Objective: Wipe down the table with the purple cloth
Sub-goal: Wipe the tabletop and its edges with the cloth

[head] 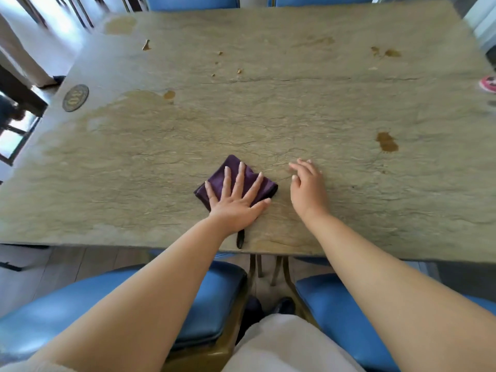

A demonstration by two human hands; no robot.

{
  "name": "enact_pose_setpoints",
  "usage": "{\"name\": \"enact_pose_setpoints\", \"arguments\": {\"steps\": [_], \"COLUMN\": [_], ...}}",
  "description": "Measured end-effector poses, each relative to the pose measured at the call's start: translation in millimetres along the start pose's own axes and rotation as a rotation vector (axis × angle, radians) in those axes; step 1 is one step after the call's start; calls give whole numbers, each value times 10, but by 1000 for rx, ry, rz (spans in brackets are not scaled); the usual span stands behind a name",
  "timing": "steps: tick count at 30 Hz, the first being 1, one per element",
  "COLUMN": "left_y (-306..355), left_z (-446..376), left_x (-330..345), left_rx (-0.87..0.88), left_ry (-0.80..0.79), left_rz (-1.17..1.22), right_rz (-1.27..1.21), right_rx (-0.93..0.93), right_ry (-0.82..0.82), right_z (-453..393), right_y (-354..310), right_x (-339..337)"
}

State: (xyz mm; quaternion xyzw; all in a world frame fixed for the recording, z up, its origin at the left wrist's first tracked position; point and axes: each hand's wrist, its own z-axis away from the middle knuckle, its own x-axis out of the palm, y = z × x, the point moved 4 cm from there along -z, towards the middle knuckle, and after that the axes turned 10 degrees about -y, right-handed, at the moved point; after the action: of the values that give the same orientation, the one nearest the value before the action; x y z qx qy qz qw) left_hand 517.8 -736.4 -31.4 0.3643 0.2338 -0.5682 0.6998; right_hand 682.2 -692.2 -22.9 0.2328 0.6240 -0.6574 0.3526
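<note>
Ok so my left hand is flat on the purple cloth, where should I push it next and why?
Probably push it right and a little away from you, toward the brown stain. Your left hand presses flat on the purple cloth, and that stain looks like the nearest clear mess. Lift your right hand first, since it lies on that path across the table.

Single view only, from a head-worn wide-angle camera. It looks forward and steeply down from above the near edge of the desk (268, 116), close in. Field covers the whole desk top, far edge included, with wide-angle bowing at the margins.
</note>
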Motion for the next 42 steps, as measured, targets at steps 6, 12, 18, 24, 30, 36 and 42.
{"name": "enact_pose_setpoints", "arguments": {"steps": [6,12,18,24,30,36,42], "left_y": [-547,-1184,-1180,-819,-44,-17,-31], "left_z": [80,-26,-30,-27,-106,-132,-355], "left_x": [-652,-335,-313,-319,-146,-143,-381], "left_rx": [36,-132,-114,-141,183,173,81], "left_ry": [427,233,253,367,263,339,503], "left_rz": [610,479,523,423,156,177,366], "right_rz": [196,650,722,696,684,541,651], "right_rx": [-281,-398,-348,-566,40,476,-242], "right_ry": [-150,-464,-417,-482,-244,-180,-398], "right_z": [132,-71,495,715,604,564,459], "right_y": [-706,-784,-1110,-597,336,40,-66], "right_x": [335,790,1224,883,-50,135,238]}}
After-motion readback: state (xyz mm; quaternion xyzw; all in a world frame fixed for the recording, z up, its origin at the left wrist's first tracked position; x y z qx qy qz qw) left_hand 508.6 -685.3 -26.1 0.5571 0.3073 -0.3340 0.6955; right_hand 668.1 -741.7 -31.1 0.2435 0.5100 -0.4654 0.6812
